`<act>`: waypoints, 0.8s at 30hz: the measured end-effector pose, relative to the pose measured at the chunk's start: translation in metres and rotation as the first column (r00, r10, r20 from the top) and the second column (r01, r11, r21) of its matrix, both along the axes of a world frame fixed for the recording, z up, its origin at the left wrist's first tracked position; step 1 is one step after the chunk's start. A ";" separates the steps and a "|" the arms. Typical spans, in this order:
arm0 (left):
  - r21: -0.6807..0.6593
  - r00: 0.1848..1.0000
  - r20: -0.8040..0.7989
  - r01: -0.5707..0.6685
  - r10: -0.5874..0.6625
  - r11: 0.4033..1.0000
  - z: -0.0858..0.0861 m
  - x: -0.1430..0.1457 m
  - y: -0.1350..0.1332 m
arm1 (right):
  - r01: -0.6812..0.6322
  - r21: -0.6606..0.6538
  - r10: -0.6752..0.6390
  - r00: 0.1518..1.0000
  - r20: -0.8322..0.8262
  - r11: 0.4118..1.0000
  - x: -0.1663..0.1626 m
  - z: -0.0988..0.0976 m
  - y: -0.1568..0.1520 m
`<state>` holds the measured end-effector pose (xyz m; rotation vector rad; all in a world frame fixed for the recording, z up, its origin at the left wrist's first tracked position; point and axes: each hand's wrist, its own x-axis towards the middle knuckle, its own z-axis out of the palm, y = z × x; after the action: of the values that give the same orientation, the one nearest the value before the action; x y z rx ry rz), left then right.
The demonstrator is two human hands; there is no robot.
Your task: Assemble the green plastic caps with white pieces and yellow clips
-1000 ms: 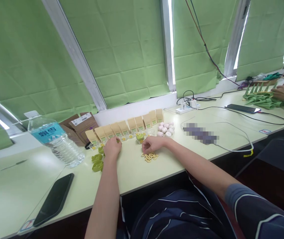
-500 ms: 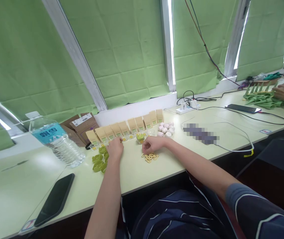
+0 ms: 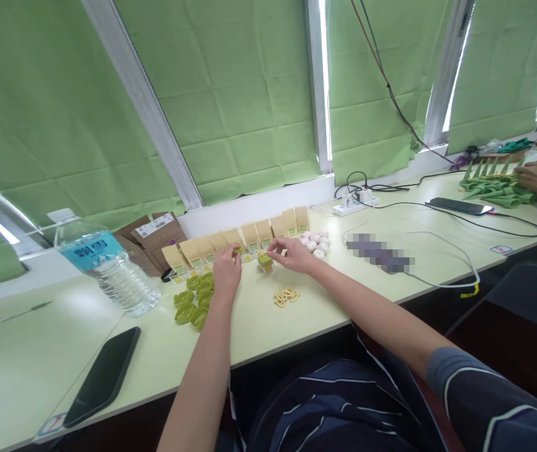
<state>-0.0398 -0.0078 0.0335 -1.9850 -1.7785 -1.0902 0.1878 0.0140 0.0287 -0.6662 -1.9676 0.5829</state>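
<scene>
Green-topped cup at narrowly pinched right grip, left grip loosely curled, both holds unclear

Glossy, clear plastic container at six o'clock on the smooth, faintly shiny tabletop; at nine, ribbed plastic water bottle, matt cardboard box — creased, matt cloth blind at twelve.
</scene>
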 end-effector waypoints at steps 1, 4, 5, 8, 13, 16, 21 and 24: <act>0.014 0.999 -0.001 0.041 -0.041 0.999 -0.001 0.004 0.000 | 0.032 0.005 -0.032 0.999 -0.012 0.999 0.000 -0.001 0.002; 0.028 0.991 0.019 0.135 -0.136 0.990 -0.001 0.016 -0.002 | 0.112 0.025 -0.110 0.993 -0.046 0.993 0.000 -0.004 0.008; 0.030 0.985 0.028 0.168 -0.168 0.985 -0.001 0.019 -0.003 | 0.128 0.030 -0.126 0.991 -0.050 0.991 0.000 -0.005 0.009; 0.046 0.964 0.051 0.259 -0.261 0.965 -0.002 0.027 -0.005 | 0.157 0.027 -0.156 0.987 -0.039 0.987 0.001 -0.006 0.013; 0.031 0.932 0.097 0.349 -0.350 0.937 -0.004 0.033 -0.009 | 0.146 -0.009 -0.146 0.989 0.016 0.989 0.002 -0.005 0.010; 0.028 0.924 0.120 0.362 -0.362 0.932 -0.004 0.036 -0.011 | 0.100 -0.012 -0.099 0.994 0.046 0.995 0.001 -0.004 0.006; 0.027 0.920 0.115 0.374 -0.375 0.927 -0.006 0.036 -0.010 | 0.078 -0.016 -0.076 0.993 0.089 0.997 -0.002 -0.008 0.007; 0.032 0.920 0.079 0.383 -0.384 0.923 -0.007 0.035 -0.008 | 0.073 -0.016 -0.070 0.989 0.127 0.997 -0.003 -0.010 0.009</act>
<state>-0.0048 -0.0161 0.0261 -2.3761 -1.4410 -1.3124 0.1847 0.0227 0.0186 -0.7999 -2.0478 0.5287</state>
